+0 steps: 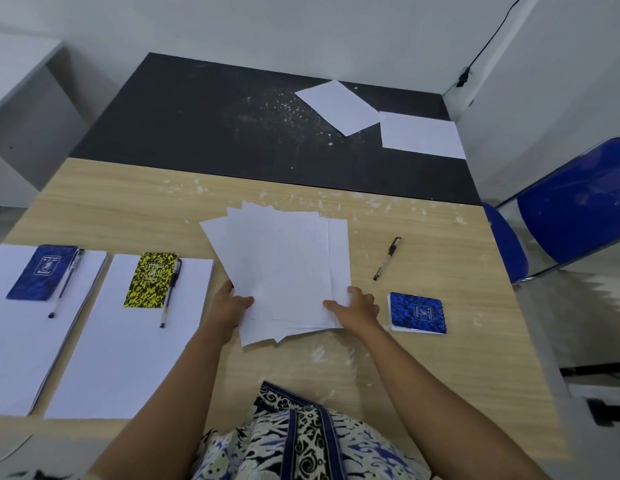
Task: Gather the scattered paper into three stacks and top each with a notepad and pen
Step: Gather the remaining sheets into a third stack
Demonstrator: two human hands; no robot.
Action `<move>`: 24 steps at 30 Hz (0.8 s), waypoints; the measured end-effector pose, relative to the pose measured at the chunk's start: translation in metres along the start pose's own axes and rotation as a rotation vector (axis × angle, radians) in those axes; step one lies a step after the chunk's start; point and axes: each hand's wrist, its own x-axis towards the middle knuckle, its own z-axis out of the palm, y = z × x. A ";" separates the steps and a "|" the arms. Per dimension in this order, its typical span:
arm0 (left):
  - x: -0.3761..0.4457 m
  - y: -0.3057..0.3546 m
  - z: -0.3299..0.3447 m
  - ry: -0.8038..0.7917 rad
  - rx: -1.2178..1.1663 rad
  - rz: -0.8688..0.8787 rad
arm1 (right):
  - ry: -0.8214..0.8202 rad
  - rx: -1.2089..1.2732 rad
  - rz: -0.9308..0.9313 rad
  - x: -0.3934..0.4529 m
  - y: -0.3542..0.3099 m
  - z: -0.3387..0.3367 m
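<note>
left hand (pixel 232 303) | right hand (pixel 358 304) | pinching fanned sheets (pixel 280 268) by near corners

Wooden table (pixel 440 358) carries two paper stacks (pixel 128 341), loose pen (pixel 387 258), blue notepad (pixel 417 312); dark table (pixel 197 126) two sheets (pixel 338 107)

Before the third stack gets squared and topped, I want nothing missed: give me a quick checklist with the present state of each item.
1. Both hands on the fanned sheets: ok, left hand and right hand grip the near corners.
2. Sheet edges aligned: not ok, still fanned.
3. All paper gathered: not ok, two loose sheets lie on the dark table.
4. Spare notepad within reach: ok.
5. Spare pen within reach: ok.
6. Other two stacks topped: ok.
</note>
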 end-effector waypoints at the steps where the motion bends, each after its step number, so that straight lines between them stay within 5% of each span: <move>1: 0.000 0.000 -0.003 -0.023 -0.021 -0.021 | -0.004 0.092 0.020 0.002 -0.001 -0.001; 7: -0.005 -0.007 -0.012 -0.109 -0.048 -0.093 | -0.044 0.598 0.133 0.013 0.002 -0.008; 13: -0.008 -0.009 -0.004 -0.075 0.271 -0.114 | -0.216 0.540 0.108 0.002 0.009 0.005; 24: -0.012 -0.005 -0.001 -0.159 0.525 -0.041 | -0.214 0.482 0.089 -0.009 0.022 0.006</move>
